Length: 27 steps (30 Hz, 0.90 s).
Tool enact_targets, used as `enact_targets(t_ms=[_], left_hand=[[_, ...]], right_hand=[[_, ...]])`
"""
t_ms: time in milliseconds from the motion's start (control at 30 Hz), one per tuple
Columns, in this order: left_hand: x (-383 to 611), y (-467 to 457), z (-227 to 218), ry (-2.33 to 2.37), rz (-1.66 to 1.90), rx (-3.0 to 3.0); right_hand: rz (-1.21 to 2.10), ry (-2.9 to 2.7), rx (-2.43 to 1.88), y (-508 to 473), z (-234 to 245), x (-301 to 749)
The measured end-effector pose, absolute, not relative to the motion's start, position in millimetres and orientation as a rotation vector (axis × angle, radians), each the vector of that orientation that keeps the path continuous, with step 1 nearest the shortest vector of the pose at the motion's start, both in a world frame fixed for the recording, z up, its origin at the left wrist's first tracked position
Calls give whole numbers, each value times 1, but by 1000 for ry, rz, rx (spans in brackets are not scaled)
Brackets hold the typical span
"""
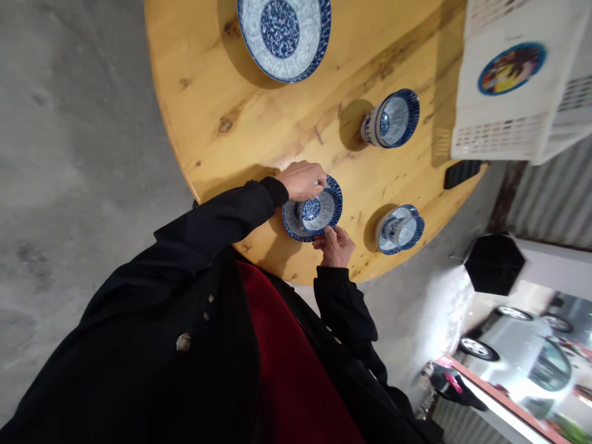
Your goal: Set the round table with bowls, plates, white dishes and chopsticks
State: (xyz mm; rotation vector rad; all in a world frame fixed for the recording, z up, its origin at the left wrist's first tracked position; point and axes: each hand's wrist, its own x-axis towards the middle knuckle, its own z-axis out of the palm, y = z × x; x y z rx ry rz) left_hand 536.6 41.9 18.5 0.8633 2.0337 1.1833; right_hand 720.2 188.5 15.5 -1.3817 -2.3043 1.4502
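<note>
My left hand (300, 180) and my right hand (335, 246) grip a blue-and-white porcelain bowl (321, 209) from opposite sides of its blue rim. It sits over a blue-rimmed porcelain saucer (292, 221), which partly hides beneath it, close above a round pine table (222, 80). Further along the table stand a large blue-patterned plate (284, 37) and two matching bowls (393, 118) (400, 228), none touched by my hands. Black sleeves cover both my arms.
A white plastic crate (513, 86) with a round picture label overhangs the far table edge, beside a black flat object (462, 174). Concrete floor (78, 142) surrounds the table. A silver car (513, 364) stands beyond, past a black hexagonal shade (494, 264).
</note>
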Motion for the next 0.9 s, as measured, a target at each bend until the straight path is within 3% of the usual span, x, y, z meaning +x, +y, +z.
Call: enact_targets(t_ms=[233,433,633,900], left_hand=[[538,-17,28,2173,1196,706],[556,-71,28,2186,1216,552],[590,-80,35,2068,1221,602],[639,-92,50,1990,1137,673]], right_hand=[[1501,-2111,-1407,173,33,734],[1754,-1962,-1318,116,30,747],[1994,-1969,-1263,61,21,757],[2046,-2042,-1243,53,31,760]])
